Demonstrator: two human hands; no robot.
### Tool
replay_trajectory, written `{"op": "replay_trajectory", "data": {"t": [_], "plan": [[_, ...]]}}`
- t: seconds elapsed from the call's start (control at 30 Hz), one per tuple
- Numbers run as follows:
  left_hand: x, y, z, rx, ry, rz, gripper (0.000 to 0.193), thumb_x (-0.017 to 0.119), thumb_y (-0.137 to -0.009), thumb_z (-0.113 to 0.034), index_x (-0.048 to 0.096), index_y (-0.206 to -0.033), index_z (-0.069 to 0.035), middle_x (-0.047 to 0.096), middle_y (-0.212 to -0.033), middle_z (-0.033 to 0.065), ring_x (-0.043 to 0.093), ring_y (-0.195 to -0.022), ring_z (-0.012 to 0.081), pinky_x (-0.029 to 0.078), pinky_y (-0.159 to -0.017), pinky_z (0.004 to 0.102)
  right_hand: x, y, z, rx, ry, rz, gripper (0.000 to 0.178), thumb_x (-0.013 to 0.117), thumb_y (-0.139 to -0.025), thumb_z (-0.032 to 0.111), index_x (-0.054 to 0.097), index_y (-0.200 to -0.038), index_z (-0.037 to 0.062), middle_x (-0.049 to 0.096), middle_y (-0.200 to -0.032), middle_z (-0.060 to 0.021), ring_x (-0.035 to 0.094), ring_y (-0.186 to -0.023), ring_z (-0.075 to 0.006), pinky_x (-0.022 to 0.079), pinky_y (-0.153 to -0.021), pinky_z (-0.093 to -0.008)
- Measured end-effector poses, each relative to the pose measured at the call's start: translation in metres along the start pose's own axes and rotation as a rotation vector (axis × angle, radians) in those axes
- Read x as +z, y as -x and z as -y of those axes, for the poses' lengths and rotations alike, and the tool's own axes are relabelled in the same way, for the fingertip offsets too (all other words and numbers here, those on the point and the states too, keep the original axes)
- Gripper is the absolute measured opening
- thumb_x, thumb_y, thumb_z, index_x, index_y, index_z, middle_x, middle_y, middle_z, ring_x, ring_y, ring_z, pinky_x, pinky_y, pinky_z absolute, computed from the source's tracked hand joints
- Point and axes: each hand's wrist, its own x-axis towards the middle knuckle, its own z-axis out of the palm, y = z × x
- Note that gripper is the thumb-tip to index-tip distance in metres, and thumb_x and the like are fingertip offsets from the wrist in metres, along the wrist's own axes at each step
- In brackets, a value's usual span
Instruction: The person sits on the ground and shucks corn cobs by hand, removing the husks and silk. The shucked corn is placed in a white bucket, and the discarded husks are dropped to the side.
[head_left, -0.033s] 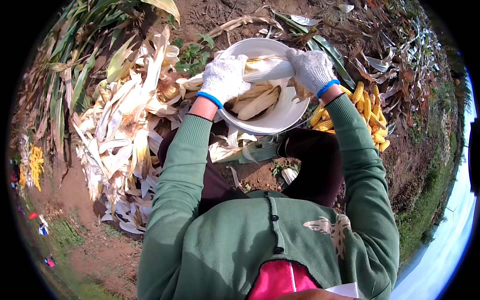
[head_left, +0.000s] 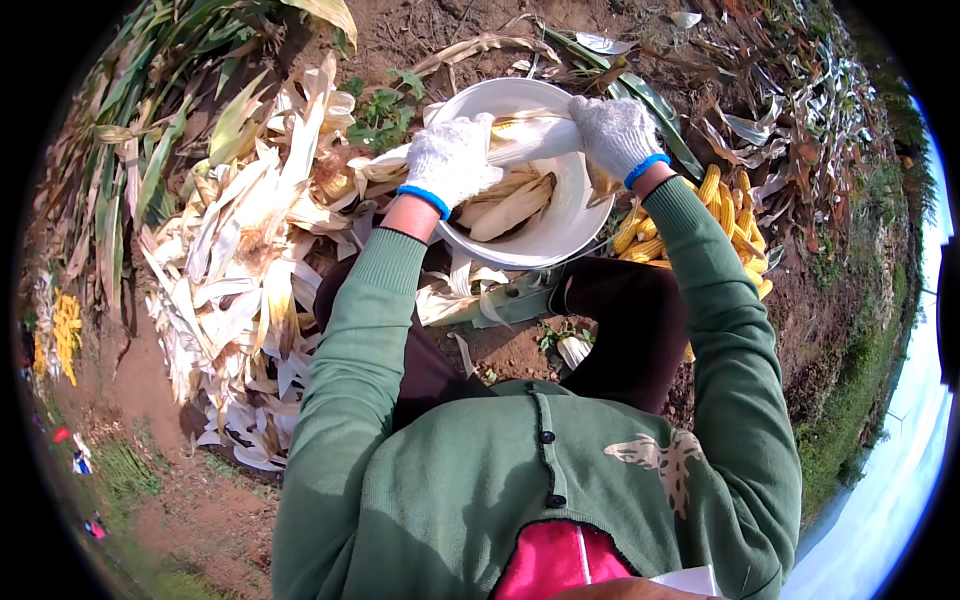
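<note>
Both my hands wear white knit gloves with blue cuffs. Between them, over a white bucket (head_left: 572, 228), a corn ear (head_left: 535, 140) lies sideways in pale husk, with a little yellow kernel showing at its upper edge. My left hand (head_left: 455, 162) is closed on the ear's left part, and strips of husk trail out beyond it to the left. The right end is gripped by my right hand (head_left: 612, 135), whose fingertips are partly hidden. Lower in the bucket rest more husk-covered corn ears (head_left: 512, 212).
Left of the bucket spreads a large heap of dry husks (head_left: 245, 265), with corn stalks (head_left: 160, 140) beyond. To the right, by my forearm, lies a pile of bare yellow corn ears (head_left: 735, 215). A green weed (head_left: 383, 115) grows behind the bucket. My bent legs (head_left: 635, 335) flank the near side.
The view has shifted very slightly. Both hands keep their hold on the corn ear over the bucket.
</note>
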Motion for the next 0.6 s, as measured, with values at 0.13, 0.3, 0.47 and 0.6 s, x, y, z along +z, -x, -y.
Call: {"op": "replay_trajectory", "data": {"t": [0.13,0.3,0.47,0.6], "plan": [[0.019,-0.002,0.002,0.006,0.024,-0.033,0.049,0.073,-0.071,-0.04,0.06,-0.107,-0.009,0.069,-0.092,0.0134,0.068,-0.088,0.0305,0.053,-0.078,0.0438,0.01,-0.006,0.007,0.089,0.048,0.023,0.012,0.063,-0.079,0.019,0.067,-0.087,0.0106,0.068,-0.076,-0.0139,0.069,-0.074,-0.0321,0.053,-0.063,-0.0441],[0.03,-0.005,0.005,-0.074,0.077,-0.023,0.041,0.07,-0.072,-0.037,0.067,-0.099,-0.007,0.07,-0.088,0.0178,0.069,-0.085,0.0318,0.055,-0.076,0.042,0.008,-0.021,0.019,0.148,0.107,0.211,0.018,0.065,-0.078,0.019,0.073,-0.09,0.0095,0.071,-0.084,-0.0139,0.07,-0.08,-0.0295,0.055,-0.068,-0.0415],[0.03,0.002,-0.007,-0.111,0.149,0.068,0.036,0.069,-0.072,-0.034,0.071,-0.096,-0.008,0.07,-0.092,0.0192,0.069,-0.088,0.0323,0.055,-0.078,0.0424,0.01,-0.029,0.028,0.272,0.206,0.31,0.023,0.06,-0.084,0.022,0.075,-0.097,0.0105,0.072,-0.095,-0.012,0.07,-0.088,-0.0282,0.055,-0.072,-0.0406],[0.032,-0.002,-0.006,-0.155,0.194,0.125,0.045,0.07,-0.071,-0.041,0.072,-0.099,-0.006,0.07,-0.096,0.0189,0.068,-0.091,0.0337,0.054,-0.082,0.0437,0.009,-0.032,0.033,0.395,0.133,0.332,0.025,0.056,-0.087,0.022,0.074,-0.1,0.0099,0.071,-0.1,-0.0129,0.07,-0.091,-0.0284,0.055,-0.077,-0.041]]}}
